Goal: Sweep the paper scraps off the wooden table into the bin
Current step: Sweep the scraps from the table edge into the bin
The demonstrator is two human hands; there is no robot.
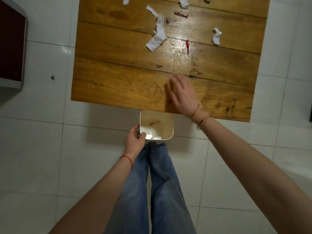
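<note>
Left hand [135, 141] grips the near-left corner of the white bin [170, 132], held just under the table [118, 81] edge. Right hand [182, 93] open, flat over the near planks, blurred. Paper scraps [157, 38] lie well beyond it at the far side w/ red wrappers [187, 46]; a few bits in the bin.

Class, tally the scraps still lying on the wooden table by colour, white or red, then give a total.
White paper scraps: 5
Red wrapper scraps: 2
Total: 7
</note>
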